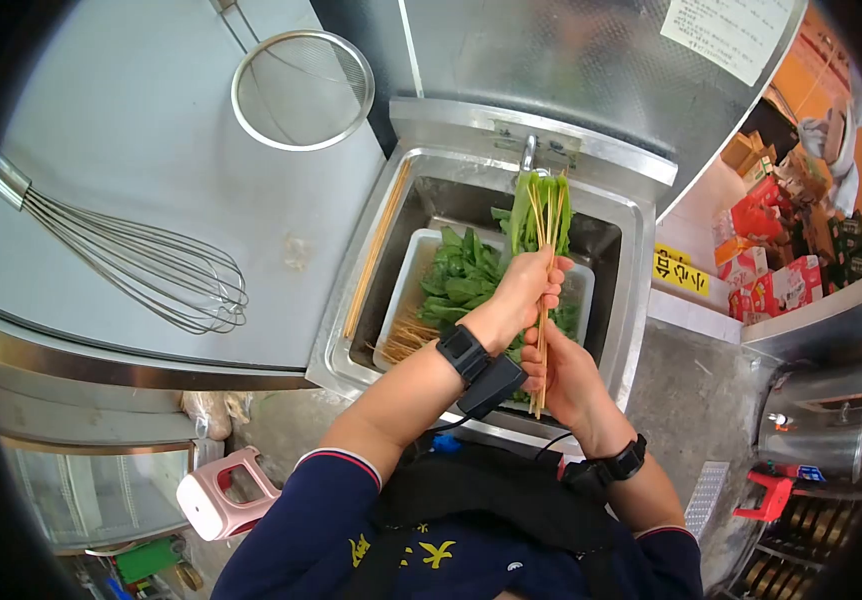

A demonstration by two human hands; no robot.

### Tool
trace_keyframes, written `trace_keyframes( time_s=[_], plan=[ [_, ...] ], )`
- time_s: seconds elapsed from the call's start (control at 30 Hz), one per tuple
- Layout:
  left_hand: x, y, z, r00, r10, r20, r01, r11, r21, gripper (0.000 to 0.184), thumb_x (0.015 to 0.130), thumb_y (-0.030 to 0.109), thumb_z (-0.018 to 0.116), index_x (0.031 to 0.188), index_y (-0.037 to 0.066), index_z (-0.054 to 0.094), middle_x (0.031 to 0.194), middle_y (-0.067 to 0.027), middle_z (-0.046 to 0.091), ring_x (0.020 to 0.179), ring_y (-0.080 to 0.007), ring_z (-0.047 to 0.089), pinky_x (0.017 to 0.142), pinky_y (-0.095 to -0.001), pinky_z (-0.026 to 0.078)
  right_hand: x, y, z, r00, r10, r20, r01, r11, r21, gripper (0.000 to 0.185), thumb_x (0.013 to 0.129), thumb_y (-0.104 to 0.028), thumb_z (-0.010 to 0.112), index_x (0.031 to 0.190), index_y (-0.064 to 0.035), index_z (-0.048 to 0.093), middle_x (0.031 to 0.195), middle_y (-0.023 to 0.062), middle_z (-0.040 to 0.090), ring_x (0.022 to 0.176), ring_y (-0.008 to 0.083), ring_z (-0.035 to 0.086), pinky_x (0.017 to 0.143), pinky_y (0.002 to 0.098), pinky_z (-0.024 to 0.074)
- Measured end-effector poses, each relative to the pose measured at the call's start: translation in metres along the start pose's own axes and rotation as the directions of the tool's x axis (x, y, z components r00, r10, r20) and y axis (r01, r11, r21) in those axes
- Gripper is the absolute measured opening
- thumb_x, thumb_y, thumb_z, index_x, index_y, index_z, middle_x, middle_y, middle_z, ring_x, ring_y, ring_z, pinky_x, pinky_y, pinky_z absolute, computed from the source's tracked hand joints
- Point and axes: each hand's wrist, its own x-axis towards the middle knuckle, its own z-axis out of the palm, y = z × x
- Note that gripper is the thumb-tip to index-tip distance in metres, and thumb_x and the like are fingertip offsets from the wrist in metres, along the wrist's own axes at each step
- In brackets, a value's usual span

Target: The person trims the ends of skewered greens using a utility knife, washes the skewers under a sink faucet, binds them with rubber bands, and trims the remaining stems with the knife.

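Observation:
My left hand (529, 287) is closed around a bunch of thin bamboo skewers (542, 362) above the sink (641, 250). Long pale-green leafy vegetables (531, 215) extend from the far side of that hand, beneath the faucet. Lower on the same skewers, my right hand (563, 372) has its fingers closed around the near ends. Below my hands, a white plastic tub (399, 290) in the sink holds dark leafy greens (459, 275). More skewer ends (406, 338) stick out at the tub's lower left. My forearms hide part of the tub.
Loose skewers (378, 250) lie along the sink's left rim. On the counter (131, 130) to the left are a whisk (141, 250) and a round mesh strainer (303, 90). A pink stool (226, 492) stands on the floor at lower left, a metal pot (816, 415) at right.

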Motion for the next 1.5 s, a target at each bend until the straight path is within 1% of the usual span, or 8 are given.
trace_keyframes(
  time_s=[0.37,0.47,0.53,0.67,0.77,1.17,1.37,1.5],
  plan=[
    [-0.043,-0.005,-0.003,0.998,-0.034,0.056,0.047,0.970,-0.238,0.028,0.094,0.029,0.037,0.089,0.003,0.046,0.057,0.0049,0.033,0.047,-0.0062,0.030,0.045,-0.0221,0.031,-0.001,0.006,0.005,1.000,0.013,0.011,-0.011,0.995,-0.101,0.028,0.094,-0.032,0.035,0.074,-0.0136,0.036,0.054,-0.0063,0.025,0.041,0.0040,0.018,0.035,0.0188,0.0138],
    [-0.047,-0.002,-0.002,0.999,0.010,-0.043,-0.019,0.978,-0.208,0.025,0.094,0.028,0.038,0.085,0.005,0.043,0.056,0.0055,0.030,0.045,-0.0060,0.027,0.043,-0.0210,0.028,0.006,0.006,-0.003,0.993,0.035,0.114,-0.023,0.994,-0.110,0.028,0.094,-0.034,0.037,0.077,-0.0117,0.042,0.056,-0.0045,0.036,0.041,0.0064,0.031,0.037,0.0194,0.0270],
    [-0.050,0.001,-0.005,0.999,0.017,-0.036,-0.024,0.980,-0.198,0.025,0.094,0.028,0.037,0.083,0.006,0.042,0.056,0.0059,0.030,0.043,-0.0052,0.025,0.039,-0.0203,0.024,0.001,0.004,0.000,0.999,-0.042,0.015,0.044,0.922,-0.385,0.032,0.092,-0.036,0.040,0.092,-0.0065,0.051,0.073,0.0024,0.054,0.059,0.0129,0.053,0.052,0.0242,0.0451],
    [-0.056,0.005,-0.010,0.997,-0.014,-0.078,0.001,0.985,-0.172,0.024,0.094,0.028,0.037,0.083,0.007,0.043,0.055,0.0061,0.029,0.041,-0.0045,0.024,0.035,-0.0199,0.020,-0.011,-0.014,-0.021,0.983,-0.159,0.089,0.175,0.683,-0.709,0.044,0.090,-0.037,0.047,0.115,-0.0004,0.050,0.107,0.0111,0.056,0.096,0.0182,0.056,0.074,0.0295,0.0494],
    [-0.054,0.015,-0.020,0.999,-0.037,-0.014,0.036,0.996,-0.087,0.026,0.094,0.029,0.036,0.083,0.007,0.042,0.053,0.0069,0.027,0.039,-0.0043,0.022,0.032,-0.0205,0.018,-0.023,-0.030,-0.039,0.941,-0.337,0.011,0.251,0.678,-0.691,0.040,0.090,-0.033,0.049,0.112,0.0005,0.051,0.102,0.0116,0.058,0.090,0.0186,0.058,0.072,0.0290,0.0501],
    [-0.065,0.026,-0.029,0.978,-0.194,0.070,0.193,0.981,0.027,0.025,0.094,0.027,0.038,0.079,0.007,0.044,0.051,0.0082,0.026,0.038,-0.0026,0.020,0.031,-0.0181,0.016,-0.090,-0.176,-0.094,0.670,-0.733,-0.119,0.480,0.550,-0.684,0.032,0.088,-0.033,0.052,0.103,-0.0055,0.057,0.082,0.0021,0.061,0.071,0.0072,0.059,0.057,0.0171,0.0472],
    [-0.080,0.031,-0.037,0.995,-0.100,-0.006,0.100,0.995,0.017,0.026,0.094,0.027,0.038,0.077,0.009,0.045,0.050,0.0082,0.026,0.037,-0.0025,0.021,0.031,-0.0179,0.016,-0.113,-0.273,-0.132,0.561,-0.821,-0.110,0.364,0.364,-0.858,0.033,0.087,-0.033,0.053,0.110,-0.0089,0.055,0.085,-0.0026,0.060,0.073,0.0028,0.055,0.056,0.0141,0.0420],
    [-0.086,0.039,-0.044,0.987,-0.107,-0.120,0.112,0.993,0.033,0.027,0.094,0.029,0.038,0.077,0.009,0.045,0.049,0.0084,0.024,0.037,-0.0028,0.020,0.031,-0.0183,0.016,-0.190,-0.377,-0.161,0.627,-0.775,-0.075,0.259,0.298,-0.919,0.030,0.087,-0.027,0.053,0.109,-0.0062,0.055,0.088,-0.0001,0.059,0.074,0.0083,0.056,0.060,0.0207,0.0450]
  ],
)
